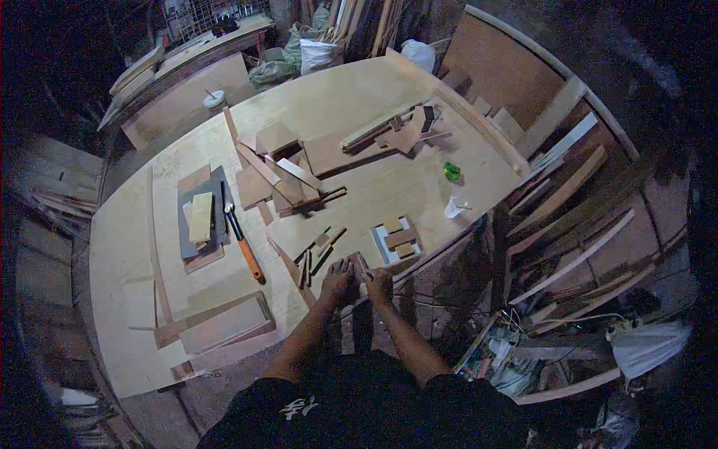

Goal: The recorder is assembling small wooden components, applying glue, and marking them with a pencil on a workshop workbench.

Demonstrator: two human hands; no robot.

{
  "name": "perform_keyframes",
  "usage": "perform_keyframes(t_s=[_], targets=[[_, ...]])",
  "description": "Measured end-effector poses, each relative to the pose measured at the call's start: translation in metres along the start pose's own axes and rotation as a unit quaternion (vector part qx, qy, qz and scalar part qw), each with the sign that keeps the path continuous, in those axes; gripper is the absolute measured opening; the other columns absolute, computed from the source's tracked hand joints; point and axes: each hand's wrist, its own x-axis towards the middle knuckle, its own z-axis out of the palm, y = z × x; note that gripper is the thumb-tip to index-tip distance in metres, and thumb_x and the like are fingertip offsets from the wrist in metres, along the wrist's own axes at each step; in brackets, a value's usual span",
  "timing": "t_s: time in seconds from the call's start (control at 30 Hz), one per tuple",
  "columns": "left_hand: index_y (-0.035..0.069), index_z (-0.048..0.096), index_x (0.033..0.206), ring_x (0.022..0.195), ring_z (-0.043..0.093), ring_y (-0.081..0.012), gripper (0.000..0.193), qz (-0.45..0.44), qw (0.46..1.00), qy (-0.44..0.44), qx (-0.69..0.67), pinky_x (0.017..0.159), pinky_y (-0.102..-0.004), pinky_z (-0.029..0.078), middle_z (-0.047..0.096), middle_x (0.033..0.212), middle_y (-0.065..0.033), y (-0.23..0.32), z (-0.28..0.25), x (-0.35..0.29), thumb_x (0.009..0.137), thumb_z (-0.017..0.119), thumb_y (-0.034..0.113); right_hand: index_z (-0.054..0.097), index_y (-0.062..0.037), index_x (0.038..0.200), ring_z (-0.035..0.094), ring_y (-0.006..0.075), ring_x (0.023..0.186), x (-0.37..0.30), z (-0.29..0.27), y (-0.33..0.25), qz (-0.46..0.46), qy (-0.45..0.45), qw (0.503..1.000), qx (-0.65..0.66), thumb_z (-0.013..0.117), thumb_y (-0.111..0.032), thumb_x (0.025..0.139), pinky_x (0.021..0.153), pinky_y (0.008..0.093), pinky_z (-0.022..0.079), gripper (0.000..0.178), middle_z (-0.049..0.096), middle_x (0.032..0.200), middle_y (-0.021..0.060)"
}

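At the near edge of the large pale wooden tabletop (329,97), my two hands are close together over a small brown piece of wood (358,263). My left hand (339,281) has its fingers bent against the piece's left side. From the right, my right hand (378,286) grips the same piece, its fingers closed. The palms hide much of it. Just left of my hands lie several short wood strips (321,247). A white tray (383,247) with small wood blocks (402,238) sits beyond my right hand.
An orange-handled tool (245,251) lies beside stacked boards (200,217) on the left. Wood offcuts (280,179) are heaped mid-table. A green object (452,171) and a small white cup (453,207) stand right. Long curved wood pieces (568,187) lie beyond the right edge.
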Motion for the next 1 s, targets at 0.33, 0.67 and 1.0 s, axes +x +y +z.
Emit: perform_keyframes(t_s=[0.33,0.67,1.0], targets=[[-0.005,0.043,0.130,0.129,0.038,-0.0359,0.062,-0.008,0.999,0.042,-0.029,0.106,-0.0457,0.031,0.040,0.141,-0.0215,0.004,-0.006,0.001,0.084,0.057,0.034,0.068,-0.0057,0.083,0.060,0.0324,0.081,-0.003,0.018,0.020,-0.037,-0.040,0.989,-0.134,0.066,-0.019,0.080,0.074,0.0438,0.048,0.013,0.062,0.080,0.0147],[-0.006,0.042,0.132,0.130,0.037,-0.0371,0.060,-0.023,0.996,0.046,-0.078,0.108,-0.0458,0.029,0.037,0.143,-0.0227,-0.003,-0.004,-0.009,0.088,0.053,0.033,0.060,-0.0055,0.079,0.058,0.0345,0.078,0.005,0.024,-0.004,-0.020,-0.122,0.983,-0.134,0.054,-0.017,0.082,0.071,0.0462,0.047,0.013,0.060,0.078,0.0148],[-0.006,0.042,0.132,0.131,0.037,-0.0388,0.061,-0.017,0.997,0.031,-0.072,0.107,-0.0477,0.030,0.039,0.141,-0.0231,0.005,-0.007,0.000,0.086,0.055,0.033,0.059,-0.0050,0.071,0.059,0.0332,0.074,-0.006,0.034,0.017,0.023,-0.015,0.995,-0.093,0.057,-0.017,0.082,0.066,0.0442,0.048,0.017,0.057,0.073,0.0151]])
